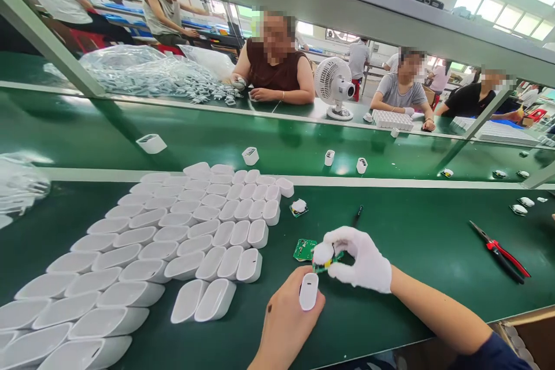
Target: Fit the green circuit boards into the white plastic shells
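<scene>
My left hand [288, 312], bare, is wrapped round a white plastic housing [309, 292], its end with a small dark slot facing me. My right hand [359, 260] wears a white glove. Thumb and fingers pinch a small circuit board assembly [323, 255] with a white top and yellow and green parts, just above the housing's far end. Behind it, a green circuit board [304, 249] lies on the bench. Another board assembly [299, 207] sits farther back. Rows of white open housings [180, 243] stand to the left of my hands.
Red-handled pliers [498, 251] lie at the right, and a black pen-like tool [358, 215] lies beyond my right hand. Several white housings [250, 155] and board assemblies are spread along the green belt [208, 144]. A fan [335, 87] and people at work are across the line.
</scene>
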### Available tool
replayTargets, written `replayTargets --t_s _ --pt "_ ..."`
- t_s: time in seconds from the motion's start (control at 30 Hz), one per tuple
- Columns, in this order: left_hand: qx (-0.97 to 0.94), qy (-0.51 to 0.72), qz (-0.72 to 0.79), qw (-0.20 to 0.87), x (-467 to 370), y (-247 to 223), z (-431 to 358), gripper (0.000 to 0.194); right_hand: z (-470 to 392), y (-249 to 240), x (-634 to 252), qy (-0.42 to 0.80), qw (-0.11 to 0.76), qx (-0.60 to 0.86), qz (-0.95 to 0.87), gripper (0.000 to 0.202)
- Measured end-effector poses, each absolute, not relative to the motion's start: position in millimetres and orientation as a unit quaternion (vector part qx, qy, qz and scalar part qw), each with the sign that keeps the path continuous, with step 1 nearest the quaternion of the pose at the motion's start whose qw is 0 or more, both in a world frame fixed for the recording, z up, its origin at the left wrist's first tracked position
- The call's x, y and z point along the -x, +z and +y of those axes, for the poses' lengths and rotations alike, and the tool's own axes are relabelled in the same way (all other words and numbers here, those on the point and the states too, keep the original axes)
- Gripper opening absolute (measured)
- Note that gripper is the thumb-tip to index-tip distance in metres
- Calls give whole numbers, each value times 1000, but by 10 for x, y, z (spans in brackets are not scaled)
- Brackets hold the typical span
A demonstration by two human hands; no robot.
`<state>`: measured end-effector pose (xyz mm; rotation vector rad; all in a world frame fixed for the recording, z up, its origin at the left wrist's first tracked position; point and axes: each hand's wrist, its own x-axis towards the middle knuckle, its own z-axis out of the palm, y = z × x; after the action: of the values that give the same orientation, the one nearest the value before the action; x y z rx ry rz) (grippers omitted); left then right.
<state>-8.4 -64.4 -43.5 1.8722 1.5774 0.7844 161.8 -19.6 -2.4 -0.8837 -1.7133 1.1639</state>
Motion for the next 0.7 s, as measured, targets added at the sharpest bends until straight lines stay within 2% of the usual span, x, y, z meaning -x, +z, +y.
replayTargets --t_s 0.17,0.3,0.53,0.7 --pt "-709 377 586 110 138 -451 -678 17 -425 -90 -1445 318 454 253 -793 41" --pt "-700 454 550 32 159 -414 -675 18 -462 -90 -1348 266 484 213 -806 37" --pt "-676 469 568 20 137 -436 -693 29 -407 -104 -1348 187 398 172 -882 17" --pt "-693 440 571 26 157 -445 -695 38 -425 -139 -1346 88 388 201 -895 18"
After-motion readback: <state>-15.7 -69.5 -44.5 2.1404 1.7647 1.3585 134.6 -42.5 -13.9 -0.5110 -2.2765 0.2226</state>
